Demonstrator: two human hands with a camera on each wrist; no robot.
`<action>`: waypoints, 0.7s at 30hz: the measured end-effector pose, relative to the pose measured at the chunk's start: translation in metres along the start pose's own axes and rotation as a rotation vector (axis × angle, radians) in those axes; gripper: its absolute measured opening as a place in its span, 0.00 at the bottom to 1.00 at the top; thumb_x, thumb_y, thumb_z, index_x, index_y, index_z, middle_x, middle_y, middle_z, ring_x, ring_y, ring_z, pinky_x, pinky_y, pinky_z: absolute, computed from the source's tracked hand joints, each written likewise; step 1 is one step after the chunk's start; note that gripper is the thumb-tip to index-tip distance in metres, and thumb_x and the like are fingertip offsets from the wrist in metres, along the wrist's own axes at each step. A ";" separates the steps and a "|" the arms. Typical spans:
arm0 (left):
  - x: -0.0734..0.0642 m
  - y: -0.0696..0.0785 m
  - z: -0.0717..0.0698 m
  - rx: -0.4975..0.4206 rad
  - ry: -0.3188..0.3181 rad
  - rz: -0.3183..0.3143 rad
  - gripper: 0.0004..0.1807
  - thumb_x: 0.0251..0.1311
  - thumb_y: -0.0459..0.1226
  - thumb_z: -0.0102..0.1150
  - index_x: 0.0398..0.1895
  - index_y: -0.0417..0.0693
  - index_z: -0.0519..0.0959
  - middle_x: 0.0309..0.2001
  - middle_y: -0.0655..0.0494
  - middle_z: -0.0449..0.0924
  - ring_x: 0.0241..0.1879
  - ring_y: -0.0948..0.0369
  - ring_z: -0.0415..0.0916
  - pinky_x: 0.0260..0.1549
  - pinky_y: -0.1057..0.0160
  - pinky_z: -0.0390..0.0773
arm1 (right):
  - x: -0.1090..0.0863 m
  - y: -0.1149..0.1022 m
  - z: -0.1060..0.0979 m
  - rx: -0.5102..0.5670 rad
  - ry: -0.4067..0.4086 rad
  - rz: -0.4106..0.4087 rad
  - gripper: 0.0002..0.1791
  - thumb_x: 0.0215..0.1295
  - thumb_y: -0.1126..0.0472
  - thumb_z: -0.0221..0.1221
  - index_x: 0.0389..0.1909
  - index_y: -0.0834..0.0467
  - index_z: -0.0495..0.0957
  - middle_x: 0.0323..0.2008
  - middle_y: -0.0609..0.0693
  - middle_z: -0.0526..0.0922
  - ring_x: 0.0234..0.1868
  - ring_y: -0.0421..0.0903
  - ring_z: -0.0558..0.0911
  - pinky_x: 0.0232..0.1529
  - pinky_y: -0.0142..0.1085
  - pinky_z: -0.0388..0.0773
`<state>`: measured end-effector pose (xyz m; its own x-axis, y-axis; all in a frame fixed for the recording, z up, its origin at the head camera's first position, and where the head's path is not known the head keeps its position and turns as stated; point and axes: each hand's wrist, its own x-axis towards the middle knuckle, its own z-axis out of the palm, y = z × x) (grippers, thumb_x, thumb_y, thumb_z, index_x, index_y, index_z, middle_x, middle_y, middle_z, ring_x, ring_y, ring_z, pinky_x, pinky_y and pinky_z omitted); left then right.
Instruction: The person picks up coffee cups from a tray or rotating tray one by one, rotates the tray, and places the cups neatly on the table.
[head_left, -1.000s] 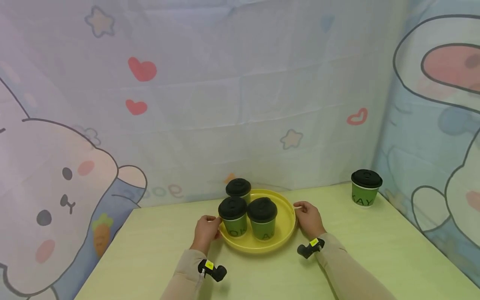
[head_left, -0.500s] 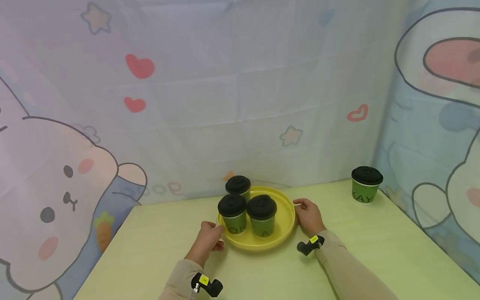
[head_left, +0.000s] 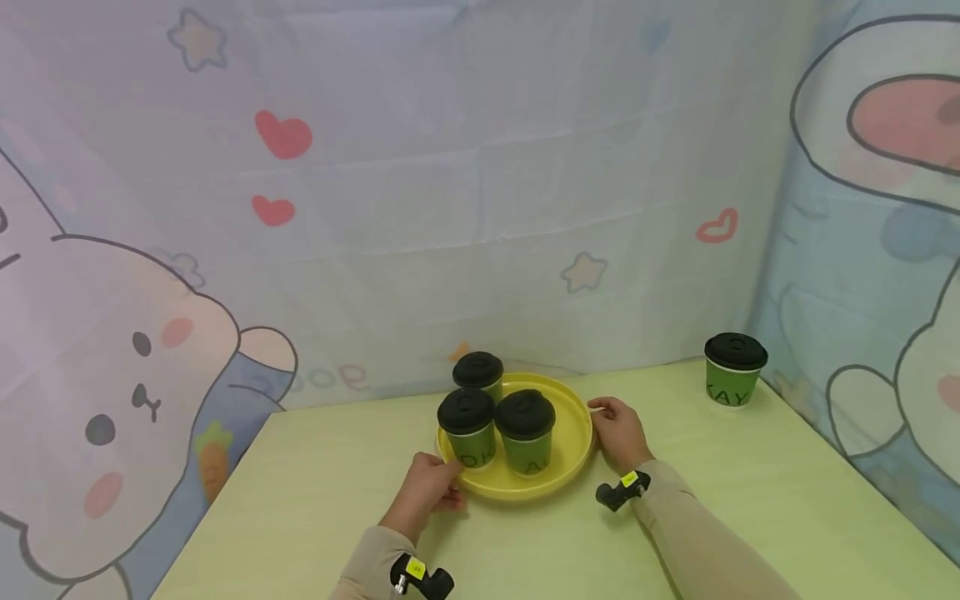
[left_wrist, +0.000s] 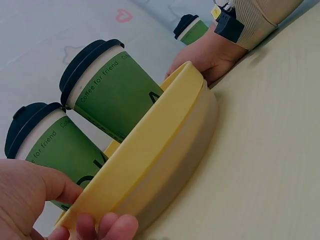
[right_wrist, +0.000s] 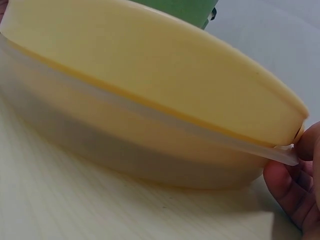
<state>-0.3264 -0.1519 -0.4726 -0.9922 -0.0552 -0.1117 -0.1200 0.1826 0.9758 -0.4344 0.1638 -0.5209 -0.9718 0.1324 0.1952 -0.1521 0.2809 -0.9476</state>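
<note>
While a person's left hand (head_left: 427, 487) and right hand (head_left: 618, 433) flank a yellow tray (head_left: 573, 425) on a pale table (head_left: 300, 508), the load sits off balance. The left thumb and fingers are clamped on the tray's near-left rim; the right ones pinch its right edge, by the frosted lower shell (right_wrist: 150, 160) that shows in the right wrist view.

A front left cup (head_left: 469, 429), front right cup (head_left: 527, 437) and rear cup (head_left: 480, 373), all green with black lids, stand close together on the left half. Should the hands rise unevenly, the tray could tip leftward and send the tall cups sliding or toppling; a slip of the right-hand pinch might do the same. Whether shell and tray are one piece cannot be told.

A fourth cup (head_left: 732, 375) stands well apart, at the table's far right corner. Lightly creased cloth printed with hearts (head_left: 283, 136), stars (head_left: 584, 273) and cartoon animals hangs behind and to the right.
</note>
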 end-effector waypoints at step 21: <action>0.022 0.004 -0.013 0.008 0.069 0.022 0.14 0.64 0.29 0.55 0.47 0.31 0.65 0.28 0.45 0.75 0.19 0.59 0.80 0.25 0.58 0.86 | -0.002 -0.001 0.000 0.014 0.012 -0.017 0.14 0.70 0.65 0.56 0.52 0.64 0.80 0.38 0.59 0.84 0.27 0.44 0.79 0.28 0.32 0.78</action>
<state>-0.3485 -0.1648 -0.4689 -0.9899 -0.1191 -0.0769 -0.0989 0.1921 0.9764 -0.4329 0.1629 -0.5208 -0.9668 0.1391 0.2144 -0.1713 0.2701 -0.9475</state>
